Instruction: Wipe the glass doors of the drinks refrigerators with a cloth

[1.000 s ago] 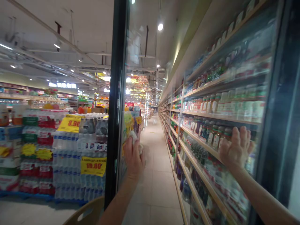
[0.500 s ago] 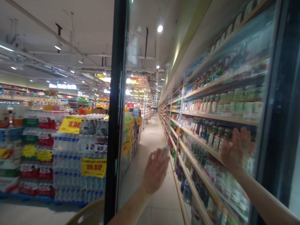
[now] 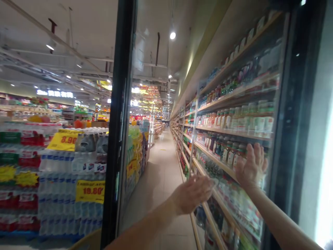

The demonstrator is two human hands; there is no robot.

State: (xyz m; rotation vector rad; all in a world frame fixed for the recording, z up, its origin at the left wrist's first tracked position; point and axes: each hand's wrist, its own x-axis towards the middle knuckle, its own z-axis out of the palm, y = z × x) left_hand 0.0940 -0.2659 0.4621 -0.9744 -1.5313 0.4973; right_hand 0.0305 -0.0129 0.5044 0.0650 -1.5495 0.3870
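My left hand (image 3: 194,194) reaches across the lower middle, blurred by motion, its fingers stretched to the right. A small pale edge (image 3: 214,181) shows at its fingertips; what it belongs to is too blurred to name. My right hand (image 3: 251,165) is raised at the right, empty, with fingers apart and palm toward the glass pane (image 3: 145,222). Whether it touches the glass I cannot tell. The pane sits in a black door frame (image 3: 117,121). Through the glass, rows of bottles (image 3: 234,118) stand on shelves behind my right hand.
Left of the frame, packs of bottled water (image 3: 56,187) are stacked with a yellow price sign (image 3: 90,191). A tan curved edge (image 3: 88,241) shows at the bottom left. A tiled aisle floor (image 3: 162,149) runs away beyond the glass. Bright light (image 3: 325,194) glows at the far right.
My left hand has moved right and slightly down, turning its fingers rightward, closer to my right hand. The view has swung right, so the frame and shelves sit further left.
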